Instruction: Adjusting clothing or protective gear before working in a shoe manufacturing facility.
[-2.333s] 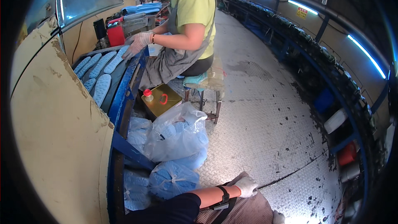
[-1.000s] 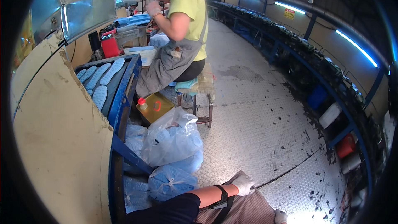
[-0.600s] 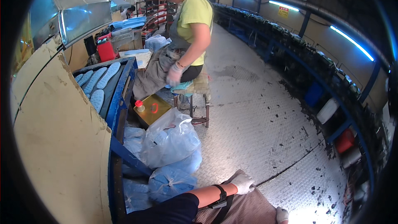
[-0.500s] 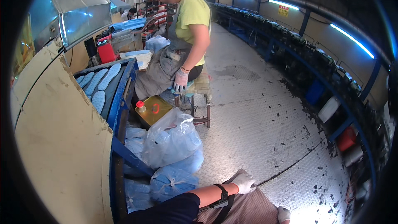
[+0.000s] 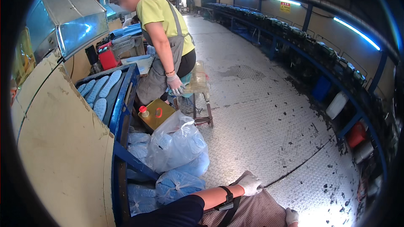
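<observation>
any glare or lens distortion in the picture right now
Head view: white glare washes out the floor beside the right hand; bright reflections on the metal hood; fisheye bending in the long rack at right, with black corners.

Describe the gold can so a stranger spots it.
Find the blue-framed bench at left, then the plastic bags beside it. Just beyond them is the boxy can, set apart from those bags by its gold top and red cap.
</observation>
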`<action>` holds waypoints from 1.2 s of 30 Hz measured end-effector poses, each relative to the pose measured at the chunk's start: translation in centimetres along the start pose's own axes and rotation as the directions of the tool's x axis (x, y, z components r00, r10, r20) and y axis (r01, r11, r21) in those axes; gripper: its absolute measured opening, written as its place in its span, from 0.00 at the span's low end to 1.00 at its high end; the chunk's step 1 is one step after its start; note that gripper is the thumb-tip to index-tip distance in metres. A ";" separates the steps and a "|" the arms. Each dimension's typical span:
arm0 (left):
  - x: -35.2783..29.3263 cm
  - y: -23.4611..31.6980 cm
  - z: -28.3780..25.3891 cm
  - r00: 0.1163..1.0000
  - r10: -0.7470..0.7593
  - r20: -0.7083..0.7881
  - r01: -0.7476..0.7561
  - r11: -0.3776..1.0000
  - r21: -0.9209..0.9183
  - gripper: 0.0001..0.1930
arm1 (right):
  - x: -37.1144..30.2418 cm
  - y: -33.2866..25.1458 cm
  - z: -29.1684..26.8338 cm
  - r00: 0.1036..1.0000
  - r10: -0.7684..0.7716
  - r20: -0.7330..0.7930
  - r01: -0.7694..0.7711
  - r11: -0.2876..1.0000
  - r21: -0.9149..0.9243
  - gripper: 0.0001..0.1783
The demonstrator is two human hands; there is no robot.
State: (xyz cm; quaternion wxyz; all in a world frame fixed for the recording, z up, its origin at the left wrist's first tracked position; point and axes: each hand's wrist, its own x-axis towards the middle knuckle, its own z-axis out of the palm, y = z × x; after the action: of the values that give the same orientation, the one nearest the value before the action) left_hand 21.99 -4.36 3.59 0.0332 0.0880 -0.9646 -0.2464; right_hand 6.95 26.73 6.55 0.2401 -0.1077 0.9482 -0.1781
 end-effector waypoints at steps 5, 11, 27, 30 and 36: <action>-0.1 -0.2 0.2 0.999 0.012 -0.045 -0.012 1.000 0.002 0.22 | 0.0 -0.1 0.2 1.000 -0.003 -0.016 0.002 1.000 -0.015 0.34; -0.1 0.4 -1.0 0.997 -0.043 0.062 0.043 0.999 0.000 0.22 | -0.2 -0.1 0.1 0.999 -0.001 -0.045 0.000 0.999 -0.032 0.34; -0.3 -0.5 0.6 0.999 -0.016 -0.041 0.016 1.000 0.003 0.21 | 2.4 3.5 2.6 0.993 -0.051 -0.104 0.047 0.998 -0.044 0.33; -0.2 -0.6 0.9 0.997 -0.006 -0.073 0.007 1.000 0.006 0.21 | 2.2 3.2 2.3 0.995 -0.046 -0.093 0.041 0.998 -0.053 0.33; 0.2 -0.1 0.0 0.999 -0.023 0.022 0.023 1.000 0.004 0.22 | 2.6 3.7 2.4 0.993 -0.049 -0.104 0.046 0.998 -0.034 0.34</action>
State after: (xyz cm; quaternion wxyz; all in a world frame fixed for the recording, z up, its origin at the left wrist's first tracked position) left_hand 21.86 -4.53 3.55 0.0196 0.0966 -0.9643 -0.2459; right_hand 5.45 28.63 2.09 0.1840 -0.1245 0.9594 -0.1739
